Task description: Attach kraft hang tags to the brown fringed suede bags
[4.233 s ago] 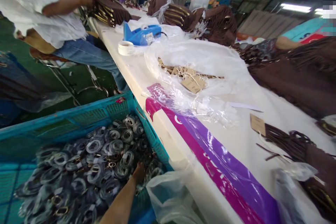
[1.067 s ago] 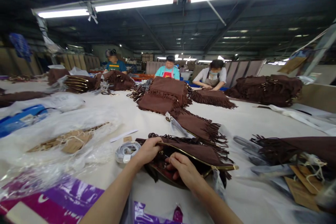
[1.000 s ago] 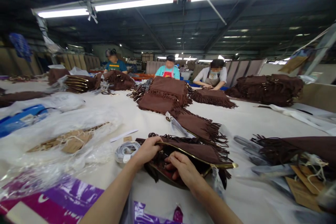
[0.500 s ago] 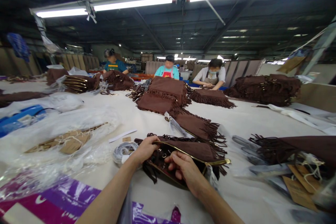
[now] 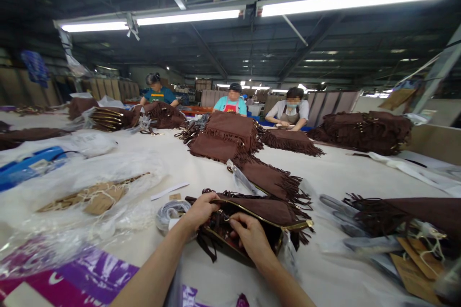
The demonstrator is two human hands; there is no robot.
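A dark brown fringed bag (image 5: pixel 266 206) lies unzipped at the front centre, its gold zipper edges spread apart. My left hand (image 5: pixel 202 211) is closed on the bag's rim at the left end of the opening. Inside the mouth, my right hand (image 5: pixel 249 234) has its fingers curled, with thumb and forefinger pinched by a small metal ring near the inner left side. Its lower fingers are partly hidden in the bag. A clear plastic wrap hangs at the bag's right end.
Fringed brown bags (image 5: pixel 230 127) are stacked further back, with more at the right. Plastic-wrapped tags (image 5: pixel 104 200) and a blue item (image 5: pixel 30 167) lie left. A coiled strap (image 5: pixel 172 213) sits beside my left hand. Three people work across the table (image 5: pixel 162 153).
My right hand has shifted slightly left and down inside the bag, its thumb and forefinger now at the ring. My left hand keeps its hold. The view has tilted slightly upward.
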